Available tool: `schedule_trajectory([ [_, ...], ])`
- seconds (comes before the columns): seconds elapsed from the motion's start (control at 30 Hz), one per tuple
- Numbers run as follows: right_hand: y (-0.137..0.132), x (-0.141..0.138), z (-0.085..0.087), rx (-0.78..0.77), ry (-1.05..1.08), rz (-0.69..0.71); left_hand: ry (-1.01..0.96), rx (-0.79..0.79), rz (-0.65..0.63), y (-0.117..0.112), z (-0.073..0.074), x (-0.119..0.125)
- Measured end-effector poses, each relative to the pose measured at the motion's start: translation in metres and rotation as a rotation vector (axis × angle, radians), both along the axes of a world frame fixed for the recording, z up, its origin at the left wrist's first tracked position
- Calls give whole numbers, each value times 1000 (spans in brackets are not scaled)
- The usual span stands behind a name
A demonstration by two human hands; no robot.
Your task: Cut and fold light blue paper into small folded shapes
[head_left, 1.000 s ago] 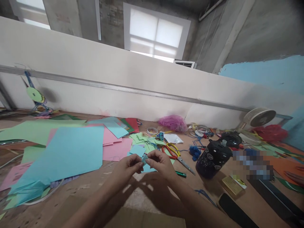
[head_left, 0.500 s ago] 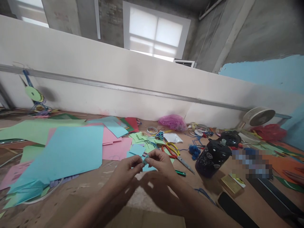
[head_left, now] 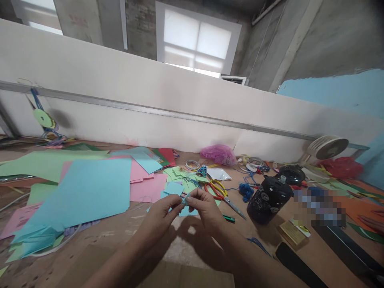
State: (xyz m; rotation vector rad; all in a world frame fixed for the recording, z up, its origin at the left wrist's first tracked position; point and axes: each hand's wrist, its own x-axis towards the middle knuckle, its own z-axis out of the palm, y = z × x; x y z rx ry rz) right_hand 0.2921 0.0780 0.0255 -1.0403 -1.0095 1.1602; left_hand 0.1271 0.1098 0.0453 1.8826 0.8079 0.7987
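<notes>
Between my two hands is a small piece of light blue paper (head_left: 186,199), mostly covered by fingers. My left hand (head_left: 164,210) pinches its near left side, thumb against forefinger. On the other side my right hand (head_left: 204,205) pinches it with thumb and fingertips. Whether the piece is folded cannot be made out. Just beyond the hands lie small blue paper pieces (head_left: 173,188) and light green scraps (head_left: 177,173). Scissors with red and yellow handles (head_left: 220,189) rest right of my right hand, blades pointing towards me. A green cutter (head_left: 229,219) lies beside my right wrist.
Large blue sheets (head_left: 99,188) and pink sheets (head_left: 148,188) spread over the left. At right stand a dark bottle (head_left: 268,200), a gold box (head_left: 292,234) and a small fan (head_left: 327,147). Another person's hand (head_left: 372,222) shows at the right edge. A pink bag (head_left: 218,154) lies by the wall.
My left fingers have shifted slightly up and right along the blue paper piece, and my right fingers have re-gripped it. Both hands stay at the same spot above the table.
</notes>
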Motion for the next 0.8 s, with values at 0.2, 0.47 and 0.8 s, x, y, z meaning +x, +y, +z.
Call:
schedule_trajectory([
  [0.2,3,3,-3,53,-58,-18,-27,-159,-17,2,-8,3],
  [0.47,2,-1,-2,-22,66,-26,-106,-168,-26,0,-6,4],
  [0.8,3,1,-2,19,-7,-9,-121,-197,-31,1,-8,3],
])
